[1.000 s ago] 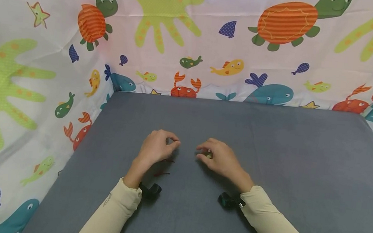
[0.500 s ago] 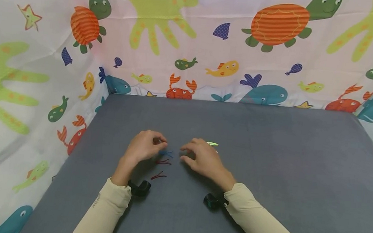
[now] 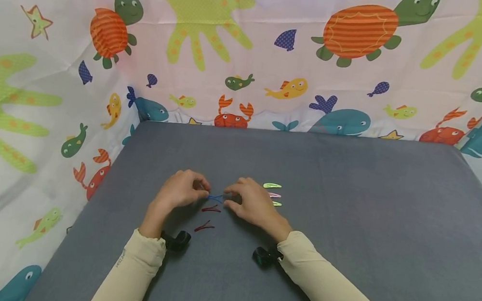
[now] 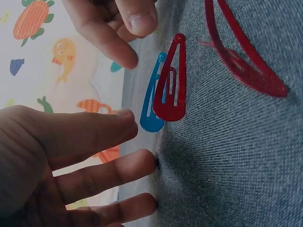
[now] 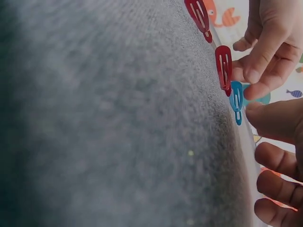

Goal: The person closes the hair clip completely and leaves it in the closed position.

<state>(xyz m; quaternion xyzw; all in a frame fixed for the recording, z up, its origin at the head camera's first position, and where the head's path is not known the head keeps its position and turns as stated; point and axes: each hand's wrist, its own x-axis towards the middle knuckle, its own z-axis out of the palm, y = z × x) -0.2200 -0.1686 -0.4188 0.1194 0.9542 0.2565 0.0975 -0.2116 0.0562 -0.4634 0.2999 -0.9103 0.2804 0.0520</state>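
A blue snap hair clip (image 3: pixel 215 197) lies on the table between my hands, its two prongs spread apart. My left hand (image 3: pixel 182 188) is at its left end, fingertips right beside the clip and relaxed. At the other end is my right hand (image 3: pixel 250 199), its thumb and fingers loosely bent and parted. In the left wrist view the blue clip (image 4: pixel 152 101) is partly behind a red hair clip (image 4: pixel 171 85). The right wrist view has fingertips of both hands close around the blue clip (image 5: pixel 236 101), none visibly curled on it.
Two red hair clips, the nearer one (image 3: pixel 204 226) and another (image 3: pixel 211 208), lie in a column below the blue one. Right of my right hand are a green clip (image 3: pixel 272 186), a pink clip (image 3: pixel 275 195) and another green clip (image 3: pixel 277 204). A patterned curtain (image 3: pixel 212 89) borders the grey table (image 3: pixel 369 221).
My right hand has moved left to the blue clip, uncovering the green and pink clips. My left hand has shifted slightly left, and the blue and red clips now show beside it.
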